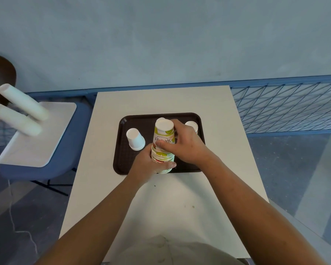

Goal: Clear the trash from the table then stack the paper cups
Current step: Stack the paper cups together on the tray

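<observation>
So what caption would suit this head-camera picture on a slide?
The left hand and right hand grip a stack of printed paper cups over a dark tray, a white cup to its left.

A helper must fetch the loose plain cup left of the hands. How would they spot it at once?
On the white table lies a dark brown tray. Left of the printed stack that the left hand and right hand grip stands a plain white cup, upside down. It bears no print, and unlike the other white cup at the tray's right rear, no hand hides it.
</observation>
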{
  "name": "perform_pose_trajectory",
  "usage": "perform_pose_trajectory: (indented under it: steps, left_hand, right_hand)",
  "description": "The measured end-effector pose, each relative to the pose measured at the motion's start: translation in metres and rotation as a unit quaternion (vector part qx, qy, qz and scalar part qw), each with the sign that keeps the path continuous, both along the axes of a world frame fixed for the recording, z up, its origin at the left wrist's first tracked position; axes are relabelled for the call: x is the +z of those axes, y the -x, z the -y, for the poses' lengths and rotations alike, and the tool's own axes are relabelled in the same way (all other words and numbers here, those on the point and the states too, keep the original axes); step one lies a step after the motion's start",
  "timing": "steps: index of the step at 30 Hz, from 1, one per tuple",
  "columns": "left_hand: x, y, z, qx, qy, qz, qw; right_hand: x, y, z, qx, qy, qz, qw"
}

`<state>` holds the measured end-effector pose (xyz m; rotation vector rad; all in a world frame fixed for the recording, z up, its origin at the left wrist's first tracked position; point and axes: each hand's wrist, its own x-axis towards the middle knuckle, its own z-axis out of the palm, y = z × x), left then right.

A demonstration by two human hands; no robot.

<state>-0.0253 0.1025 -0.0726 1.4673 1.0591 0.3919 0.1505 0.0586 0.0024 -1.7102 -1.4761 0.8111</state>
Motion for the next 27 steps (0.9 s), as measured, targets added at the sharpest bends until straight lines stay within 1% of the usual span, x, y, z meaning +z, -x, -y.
perform_pose_trajectory:
  steps: [3, 6, 11, 16, 18, 20, 22, 27]
  left_hand:
    - [0.005, -0.001, 0.002, -0.006, -0.017, -0.002, 1.0]
    - [0.005, -0.003, 0.004, -0.009, -0.023, -0.005, 1.0]
    - [0.003, -0.004, 0.005, -0.007, -0.035, -0.026, 0.999]
    - [0.001, -0.005, 0.006, 0.002, -0.023, -0.037, 0.999]
    - [0.0, -0.006, 0.005, 0.013, -0.014, -0.033, 0.999]
    - [0.0, -0.007, 0.005, 0.024, -0.014, -0.033, 0.999]
    - [0.003, -0.008, 0.004, 0.033, -0.019, -0.037, 0.999]
    - [0.009, -0.012, 0.002, 0.045, -0.025, -0.037, 0.998]
  right_hand:
    - [0.002, 0.001, 0.001, -0.021, -0.01, 0.014, 1.0]
    - [0.005, 0.0, 0.002, -0.043, -0.022, 0.007, 0.999]
    - [0.012, -0.009, 0.001, -0.098, -0.05, -0.045, 0.993]
    - [0.017, -0.03, 0.0, -0.203, -0.096, -0.122, 0.967]
    - [0.016, -0.042, -0.001, -0.245, -0.118, -0.131, 0.953]
    - [0.014, -0.053, -0.002, -0.276, -0.131, -0.114, 0.945]
    - [0.008, -0.061, -0.003, -0.281, -0.132, -0.082, 0.947]
    - [-0.027, -0.068, -0.013, -0.26, -0.072, 0.005, 0.963]
